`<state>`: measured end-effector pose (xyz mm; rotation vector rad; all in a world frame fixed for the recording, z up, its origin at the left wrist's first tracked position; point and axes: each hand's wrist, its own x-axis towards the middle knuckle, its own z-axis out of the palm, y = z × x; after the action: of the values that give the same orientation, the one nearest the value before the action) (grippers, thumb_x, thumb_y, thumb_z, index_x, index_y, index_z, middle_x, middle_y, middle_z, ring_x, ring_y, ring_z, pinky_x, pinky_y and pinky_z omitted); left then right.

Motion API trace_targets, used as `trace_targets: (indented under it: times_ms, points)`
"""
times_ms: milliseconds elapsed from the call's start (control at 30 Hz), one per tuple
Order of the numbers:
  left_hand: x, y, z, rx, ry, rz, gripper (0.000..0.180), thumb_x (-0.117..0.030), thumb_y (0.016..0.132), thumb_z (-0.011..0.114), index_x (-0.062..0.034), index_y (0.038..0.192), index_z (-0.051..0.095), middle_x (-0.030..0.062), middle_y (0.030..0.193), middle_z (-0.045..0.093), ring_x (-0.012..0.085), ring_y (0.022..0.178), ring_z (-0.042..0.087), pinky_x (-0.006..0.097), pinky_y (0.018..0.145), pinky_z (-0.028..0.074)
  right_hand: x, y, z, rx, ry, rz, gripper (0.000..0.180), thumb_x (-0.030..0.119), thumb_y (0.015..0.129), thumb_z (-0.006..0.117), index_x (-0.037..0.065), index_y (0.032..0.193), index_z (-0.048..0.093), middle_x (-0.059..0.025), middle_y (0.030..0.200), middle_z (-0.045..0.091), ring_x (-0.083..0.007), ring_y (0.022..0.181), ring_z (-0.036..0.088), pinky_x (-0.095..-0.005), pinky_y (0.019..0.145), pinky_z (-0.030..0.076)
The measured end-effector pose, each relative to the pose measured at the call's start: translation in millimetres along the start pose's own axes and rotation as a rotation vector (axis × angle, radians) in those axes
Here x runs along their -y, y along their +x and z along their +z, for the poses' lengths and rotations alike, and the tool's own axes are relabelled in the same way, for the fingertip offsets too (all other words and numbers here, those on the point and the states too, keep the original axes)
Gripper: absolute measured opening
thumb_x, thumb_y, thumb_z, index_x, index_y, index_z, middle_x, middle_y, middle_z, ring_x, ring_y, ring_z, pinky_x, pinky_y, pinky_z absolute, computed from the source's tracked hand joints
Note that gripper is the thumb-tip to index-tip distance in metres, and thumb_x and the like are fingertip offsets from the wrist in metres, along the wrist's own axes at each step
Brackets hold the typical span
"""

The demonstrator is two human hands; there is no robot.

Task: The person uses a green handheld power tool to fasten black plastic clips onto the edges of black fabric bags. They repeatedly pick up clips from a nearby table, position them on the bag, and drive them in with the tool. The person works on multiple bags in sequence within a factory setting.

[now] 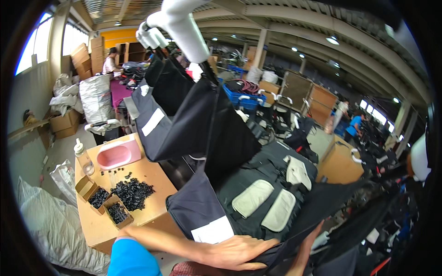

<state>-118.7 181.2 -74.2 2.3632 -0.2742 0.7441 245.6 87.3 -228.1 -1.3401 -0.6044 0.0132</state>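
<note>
My left hand (237, 253) comes in from the lower left, closed on the edge of a black fabric panel (287, 241), index finger reaching along it and thumb below. On the same cloth, my right hand (307, 248) shows edge-on at its right side, its fingers partly hidden by the fabric. Next to my left hand is a white paper sheet (214, 231) on a dark fabric flap (195, 202). Beyond the hands a padded black fabric piece (235, 184) carries two pale grey pads (252, 198) and a crumpled pale cloth piece (297, 172).
At left stands a wooden-topped table (154, 177) with a pink tray (119, 154), a clear bottle (84, 158), small cardboard boxes (120, 223) and a heap of small black parts (132, 192). Black fabric (184, 115) hangs from a white tube (179, 30). Other people work farther back.
</note>
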Motion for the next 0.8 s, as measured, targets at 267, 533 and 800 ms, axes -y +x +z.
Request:
trace_targets:
  times_ms: [267, 533, 800]
  points:
    - [88, -60, -72, -0.317, -0.072, 0.031, 0.024, -0.01, 0.087, 0.065, 0.0049, 0.105, 0.062, 0.0157, 0.089, 0.067, 0.0285, 0.072, 0.064, 0.035, 0.062, 0.05, 44, -22, 132, 0.065, -0.128, -0.011, 0.059, -0.002, 0.093, 0.045, 0.005, 0.148, 0.023, -0.012, 0.146, 0.035, -0.0217, 0.128, 0.04, -0.0298, 0.106, 0.031]
    - [193, -94, -205, -0.303, -0.033, -0.132, 0.026, -0.016, 0.089, 0.063, 0.0005, 0.11, 0.062, 0.0163, 0.094, 0.067, 0.028, 0.081, 0.066, 0.034, 0.072, 0.053, 55, -10, 308, 0.131, -0.064, -0.144, 0.043, 0.007, 0.091, 0.058, -0.002, 0.13, 0.042, -0.0117, 0.122, 0.051, -0.0207, 0.109, 0.05, -0.0311, 0.096, 0.039]
    - [349, -200, -348, -0.732, 0.48, -0.647, 0.028, -0.015, 0.091, 0.055, 0.005, 0.11, 0.063, 0.0101, 0.099, 0.065, 0.0185, 0.093, 0.059, 0.031, 0.087, 0.045, 20, -18, 511, 0.357, -0.072, 0.005, 0.066, 0.033, 0.078, 0.074, -0.004, 0.12, 0.04, -0.0217, 0.099, 0.059, -0.0359, 0.087, 0.06, -0.0443, 0.077, 0.048]
